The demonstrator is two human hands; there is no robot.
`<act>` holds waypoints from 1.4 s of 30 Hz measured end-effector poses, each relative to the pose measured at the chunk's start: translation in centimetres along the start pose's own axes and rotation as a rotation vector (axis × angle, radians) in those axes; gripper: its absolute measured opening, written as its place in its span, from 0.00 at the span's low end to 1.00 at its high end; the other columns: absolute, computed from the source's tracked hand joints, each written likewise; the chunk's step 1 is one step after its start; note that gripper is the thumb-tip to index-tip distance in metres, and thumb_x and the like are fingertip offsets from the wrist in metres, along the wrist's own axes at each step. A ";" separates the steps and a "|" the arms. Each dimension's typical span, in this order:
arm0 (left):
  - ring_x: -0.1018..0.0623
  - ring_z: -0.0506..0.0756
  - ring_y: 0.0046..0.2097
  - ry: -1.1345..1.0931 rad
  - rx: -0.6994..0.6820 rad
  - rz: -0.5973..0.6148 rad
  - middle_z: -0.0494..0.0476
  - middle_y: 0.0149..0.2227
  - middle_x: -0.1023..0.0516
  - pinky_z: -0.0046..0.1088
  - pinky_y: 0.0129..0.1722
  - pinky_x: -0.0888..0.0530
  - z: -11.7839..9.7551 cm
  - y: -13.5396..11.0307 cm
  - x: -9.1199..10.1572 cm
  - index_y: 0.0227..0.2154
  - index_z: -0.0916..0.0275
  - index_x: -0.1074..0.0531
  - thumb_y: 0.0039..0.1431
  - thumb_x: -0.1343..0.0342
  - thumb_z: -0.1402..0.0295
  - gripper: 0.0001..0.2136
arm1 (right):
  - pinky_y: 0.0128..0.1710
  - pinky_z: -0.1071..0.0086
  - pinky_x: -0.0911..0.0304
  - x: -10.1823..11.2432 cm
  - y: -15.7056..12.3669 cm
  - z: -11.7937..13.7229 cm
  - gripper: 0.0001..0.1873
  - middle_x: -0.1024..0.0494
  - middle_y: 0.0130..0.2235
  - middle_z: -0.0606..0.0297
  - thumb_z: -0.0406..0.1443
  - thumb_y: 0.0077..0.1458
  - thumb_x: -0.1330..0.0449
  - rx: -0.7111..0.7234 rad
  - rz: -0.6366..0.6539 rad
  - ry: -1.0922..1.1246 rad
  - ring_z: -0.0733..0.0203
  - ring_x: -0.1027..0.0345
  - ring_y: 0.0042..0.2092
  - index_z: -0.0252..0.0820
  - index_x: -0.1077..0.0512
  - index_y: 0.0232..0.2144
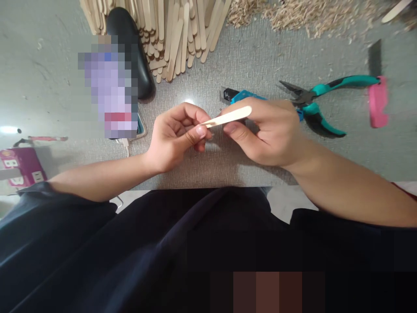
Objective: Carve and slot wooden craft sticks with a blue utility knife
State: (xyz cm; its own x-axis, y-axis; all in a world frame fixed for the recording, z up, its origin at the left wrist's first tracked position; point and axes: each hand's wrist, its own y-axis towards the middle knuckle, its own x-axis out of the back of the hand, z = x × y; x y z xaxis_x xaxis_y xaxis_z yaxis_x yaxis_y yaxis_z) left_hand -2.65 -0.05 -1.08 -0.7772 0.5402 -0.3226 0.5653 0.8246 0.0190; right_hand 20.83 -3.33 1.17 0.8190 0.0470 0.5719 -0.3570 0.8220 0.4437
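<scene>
My left hand (179,137) pinches one end of a pale wooden craft stick (233,115) between thumb and fingers. The stick slants up to the right, its rounded free end in front of my right hand (265,130). There the thumb stands apart from the index finger, and the other fingers are mostly hidden below. A blue utility knife (246,94) runs behind that hand, showing on both sides of it; whether the hidden fingers touch it I cannot tell. Just right of the hand lie teal-and-black needle-nose pliers (304,98), jaws parted.
Many loose craft sticks (176,39) are heaped at the back, with wood shavings (293,15) to their right. A black case (130,52) lies beside a blurred-out object (109,91) and a white cable (127,145). A pink-handled blade (378,102) lies right; a purple power strip (24,165) sits left.
</scene>
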 end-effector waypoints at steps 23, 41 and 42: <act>0.27 0.47 0.25 0.150 0.002 0.078 0.50 0.25 0.25 0.27 0.23 0.30 -0.4 -0.1 -0.3 0.27 0.57 0.33 0.65 0.28 0.38 0.30 | 0.28 0.60 0.44 -0.5 -1.4 -0.6 0.14 0.25 0.27 0.68 0.43 0.78 0.47 0.233 0.115 -0.332 0.59 0.40 0.26 0.50 0.23 0.42; 0.22 0.51 0.20 0.066 0.121 0.112 0.48 0.22 0.24 0.27 0.18 0.24 -0.2 -0.4 0.1 0.32 0.54 0.34 0.67 0.30 0.38 0.28 | 0.30 0.58 0.43 1.8 -0.6 -1.7 0.14 0.24 0.29 0.65 0.45 0.77 0.38 0.352 0.141 -0.392 0.58 0.39 0.31 0.48 0.23 0.37; 0.21 0.50 0.21 0.052 0.119 0.137 0.47 0.22 0.24 0.26 0.18 0.25 -0.4 -0.4 0.1 0.32 0.54 0.33 0.68 0.30 0.39 0.26 | 0.30 0.58 0.42 1.8 -0.7 -1.5 0.14 0.24 0.29 0.65 0.44 0.76 0.38 0.379 0.138 -0.409 0.58 0.40 0.31 0.47 0.24 0.36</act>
State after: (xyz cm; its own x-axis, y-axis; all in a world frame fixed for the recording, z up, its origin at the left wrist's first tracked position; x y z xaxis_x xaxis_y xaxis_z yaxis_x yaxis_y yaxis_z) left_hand -3.03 -0.28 -0.72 -0.7020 0.6566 -0.2758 0.6932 0.7187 -0.0536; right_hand 23.23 -2.96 0.80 0.5401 -0.1460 0.8288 -0.6460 0.5593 0.5195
